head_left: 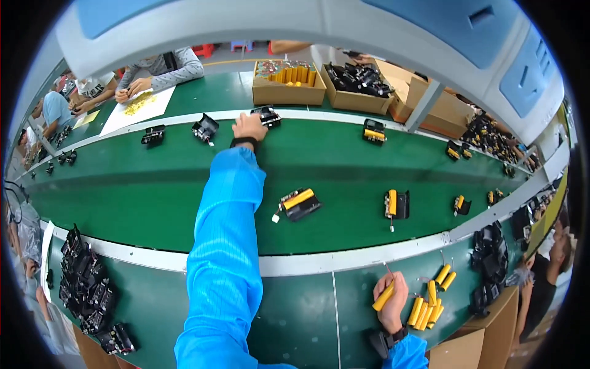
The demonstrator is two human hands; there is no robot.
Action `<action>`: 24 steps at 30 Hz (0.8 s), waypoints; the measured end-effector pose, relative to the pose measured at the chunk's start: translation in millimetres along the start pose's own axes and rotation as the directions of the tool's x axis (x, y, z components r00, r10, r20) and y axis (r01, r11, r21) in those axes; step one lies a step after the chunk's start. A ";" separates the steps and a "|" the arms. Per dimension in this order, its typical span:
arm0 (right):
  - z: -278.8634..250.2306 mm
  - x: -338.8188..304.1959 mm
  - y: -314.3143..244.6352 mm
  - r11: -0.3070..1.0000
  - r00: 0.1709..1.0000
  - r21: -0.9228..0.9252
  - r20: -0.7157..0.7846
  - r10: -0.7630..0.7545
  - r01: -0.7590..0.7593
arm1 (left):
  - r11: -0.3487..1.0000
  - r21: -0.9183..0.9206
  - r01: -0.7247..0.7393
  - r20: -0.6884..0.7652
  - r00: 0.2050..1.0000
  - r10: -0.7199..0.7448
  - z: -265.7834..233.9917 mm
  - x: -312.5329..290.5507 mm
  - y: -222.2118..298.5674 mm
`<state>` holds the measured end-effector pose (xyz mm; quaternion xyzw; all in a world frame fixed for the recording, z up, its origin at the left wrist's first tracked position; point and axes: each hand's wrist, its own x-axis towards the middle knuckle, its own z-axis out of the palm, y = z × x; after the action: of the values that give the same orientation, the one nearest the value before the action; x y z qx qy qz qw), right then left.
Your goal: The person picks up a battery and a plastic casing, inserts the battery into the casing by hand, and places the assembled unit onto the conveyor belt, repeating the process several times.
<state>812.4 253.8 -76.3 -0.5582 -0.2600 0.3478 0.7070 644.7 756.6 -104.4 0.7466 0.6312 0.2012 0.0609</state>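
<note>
Stretched across the green belt, my left hand (249, 127) has its fingers closed on the near end of a black plastic casing (267, 116) by the belt's far rail. Part of that casing is hidden by the fingers. Down at the near bench, my right hand (392, 302) grips a yellow cylindrical battery (384, 296), with a thin wire end poking up above the fingers. Just right of it lies a small pile of yellow batteries (425, 312). Between the hands, a black casing with a yellow battery in it (299, 203) rests on the belt.
Other casings, such as one with a battery (397, 204) and an open one without (205, 128), sit along the belt (344, 166). Black casings are heaped (89, 289) at near left. Beyond the far rail stand a battery carton (289, 93) and a casing carton (356, 101); co-workers sit around.
</note>
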 end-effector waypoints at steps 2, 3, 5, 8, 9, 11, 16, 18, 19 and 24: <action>-1.3 -0.2 2.1 0.999 0.999 0.014 0.008 -0.041 0.041 | 0.999 0.012 -0.053 0.065 0.997 0.052 -3.1 6.0 -6.8; -1.9 0.4 7.7 0.999 0.999 0.008 0.029 -0.036 0.036 | 0.997 0.022 -0.072 0.077 0.995 0.070 -13.0 15.2 -13.0; -6.7 1.8 13.8 1.000 0.998 -0.016 0.052 -0.018 0.019 | 0.993 0.035 -0.114 0.121 0.987 0.109 -34.2 0.0 -12.7; -3.7 -0.1 8.0 0.998 0.997 -0.035 0.051 -0.056 0.058 | 0.968 -0.038 -0.247 0.257 0.934 0.249 -72.5 -20.9 -25.1; -1.4 -0.7 8.0 0.997 0.997 -0.047 0.055 -0.061 0.063 | 0.934 -0.139 -0.330 0.316 0.879 0.358 -85.8 -28.7 -35.4; -1.5 2.5 9.0 0.996 0.994 -0.043 0.083 -0.068 0.072 | 0.883 -0.243 -0.402 0.381 0.798 0.468 -113.4 -59.3 -44.0; 21.0 -3.2 -5.7 0.990 0.982 0.115 0.178 0.059 -0.081 | 0.663 -0.451 -0.598 0.536 0.413 0.737 -200.2 -189.6 -56.8; 34.0 -10.2 -8.9 0.980 0.966 0.135 0.236 0.110 -0.144 | 0.660 -0.484 -0.574 0.599 0.332 0.728 -211.1 -244.1 -65.0; 44.9 -13.0 -9.0 0.970 0.943 0.163 0.309 0.122 -0.179 | 0.652 -0.502 -0.568 0.638 0.266 0.723 -216.6 -264.7 -71.4; 91.1 -35.7 -2.8 0.947 0.831 0.113 0.517 0.204 -0.302 | 0.626 -0.544 -0.559 0.458 0.427 0.779 -211.9 -343.9 -81.7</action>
<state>721.9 280.9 -50.8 -0.4089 -0.3229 0.5939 0.6130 447.7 405.5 -16.4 0.9354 0.1702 0.0276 0.3088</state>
